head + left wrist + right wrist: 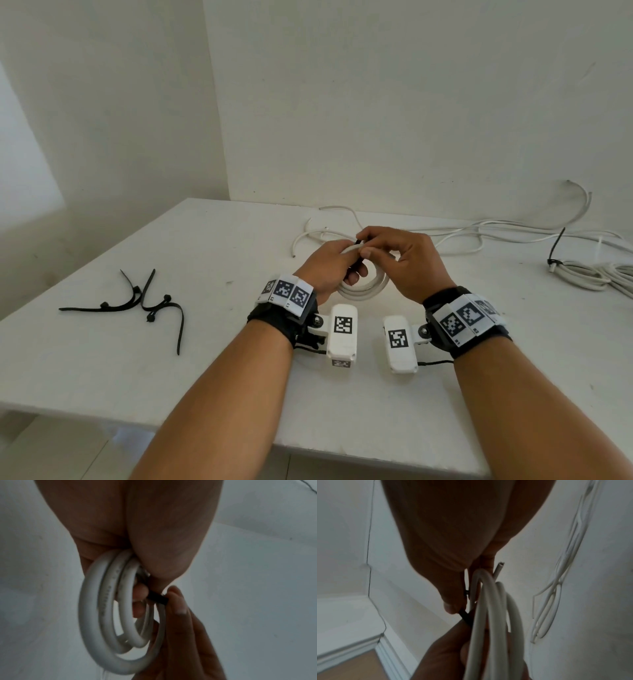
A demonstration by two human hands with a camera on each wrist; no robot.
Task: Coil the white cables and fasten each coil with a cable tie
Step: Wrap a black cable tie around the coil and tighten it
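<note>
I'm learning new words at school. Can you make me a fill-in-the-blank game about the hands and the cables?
1. The left hand holds a coil of ____ cable.
2. The right hand pinches a ____ cable tie at the coil.
3. The spare cable ties lie on the ____ side of the table.
4. At the table's right edge lies a coil already fastened with a ____.

Missing words: white; black; left; cable tie

Table (205,377) fills the lower frame. Spare cable ties (144,305) lie left; held coil (363,291) centre; loose cables (479,236) upper right; tied coil (596,274) far right.
</note>
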